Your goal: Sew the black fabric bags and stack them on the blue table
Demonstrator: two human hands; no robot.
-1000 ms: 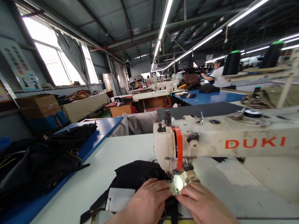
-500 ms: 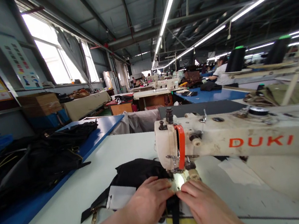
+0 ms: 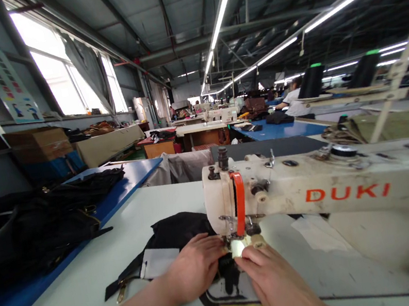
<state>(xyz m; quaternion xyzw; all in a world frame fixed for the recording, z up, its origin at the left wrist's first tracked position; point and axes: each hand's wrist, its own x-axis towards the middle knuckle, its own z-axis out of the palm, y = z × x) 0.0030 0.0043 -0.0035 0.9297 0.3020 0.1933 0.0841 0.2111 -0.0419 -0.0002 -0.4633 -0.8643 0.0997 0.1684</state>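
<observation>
My left hand [image 3: 194, 268] lies with curled fingers pressed down on a black fabric piece [image 3: 176, 230], right at the needle of the white DUKI sewing machine [image 3: 313, 192]. From the right, my right hand [image 3: 275, 279] presses its fingertips on the same piece under the machine's lit needle area [image 3: 238, 245]. A black strap with a metal clasp [image 3: 121, 290] and a white patch [image 3: 156, 262] stick out of the fabric on its left. The fabric between my hands is partly hidden.
The pale worktable [image 3: 94, 291] carries the machine. A blue table [image 3: 130, 178] on the left holds a heap of black bags [image 3: 39, 222]. Thread cones [image 3: 312, 82] stand on a rack to the right. Further tables and a seated person [image 3: 289, 99] are behind.
Both hands have stayed at the needle, and the fabric under them has shifted a little toward me. The view has swung slightly right.
</observation>
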